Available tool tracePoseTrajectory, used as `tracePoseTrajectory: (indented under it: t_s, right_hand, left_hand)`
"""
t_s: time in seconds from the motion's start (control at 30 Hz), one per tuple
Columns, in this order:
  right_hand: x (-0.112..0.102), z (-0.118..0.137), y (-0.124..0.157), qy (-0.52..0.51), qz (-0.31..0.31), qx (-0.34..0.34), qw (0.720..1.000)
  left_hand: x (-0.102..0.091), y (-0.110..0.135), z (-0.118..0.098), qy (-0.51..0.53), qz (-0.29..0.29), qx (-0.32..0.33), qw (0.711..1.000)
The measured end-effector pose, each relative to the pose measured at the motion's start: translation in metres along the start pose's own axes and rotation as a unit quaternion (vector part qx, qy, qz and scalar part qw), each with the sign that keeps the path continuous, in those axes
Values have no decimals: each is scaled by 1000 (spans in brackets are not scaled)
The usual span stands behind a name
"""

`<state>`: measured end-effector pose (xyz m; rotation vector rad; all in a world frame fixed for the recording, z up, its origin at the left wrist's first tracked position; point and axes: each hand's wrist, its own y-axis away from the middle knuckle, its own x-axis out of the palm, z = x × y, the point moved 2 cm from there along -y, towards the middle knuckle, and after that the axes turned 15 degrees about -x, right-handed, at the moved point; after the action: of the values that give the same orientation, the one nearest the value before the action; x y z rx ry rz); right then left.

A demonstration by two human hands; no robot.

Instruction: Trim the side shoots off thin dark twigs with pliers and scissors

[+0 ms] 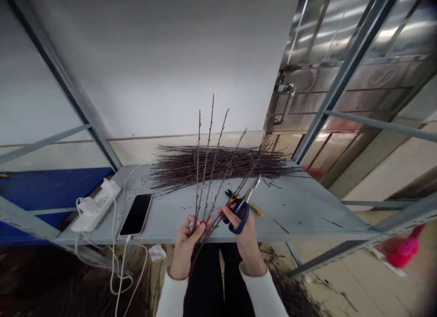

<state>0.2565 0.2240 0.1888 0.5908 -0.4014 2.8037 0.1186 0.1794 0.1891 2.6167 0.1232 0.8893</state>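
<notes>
My left hand point(187, 244) is closed around the lower ends of several thin dark twigs point(209, 162), which fan upward in front of me. My right hand point(243, 230) grips blue-handled scissors point(243, 207), blades pointing up and right, and its fingertips touch the twig bundle beside my left hand. Both hands hover at the near edge of a grey metal shelf point(300, 207). A large pile of the same twigs point(218, 164) lies across the back of the shelf.
A black phone point(136, 213) lies on the shelf's left part, cabled to a white power strip point(97, 205). Yellow-handled pliers point(254, 208) lie behind the scissors. Metal frame posts rise on both sides. Twig clippings litter the floor. A steel door point(341, 80) stands at right.
</notes>
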Motion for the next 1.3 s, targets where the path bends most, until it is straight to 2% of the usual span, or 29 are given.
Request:
tracePoseTrajectory:
  t_s: [0.2,0.3,0.67,0.77,0.93,1.3]
  right_hand:
    - [-1,-3,-2,-10,30,1,1000]
    - [-1,-3,-2,-18,29,-3,999]
    - [5,4,0,-29,36,-10,999]
    - [5,6,0,-22,27,-9,999]
    - [1,6,-2,1,16,-23,1000]
    - [2,12,-2,13,30,-33,999]
  left_hand:
    - [-7,-3,3,-42,29,-18,999]
    - [-10,-6,5,-75,20,-9,997]
    - [-9,-15,4,-185,-49,107,976]
    - [-6,-13,4,-172,-38,113,978]
    - [0,-6,6,-96,-10,85,992]
    - [-5,-9,13,-35,14,33,999]
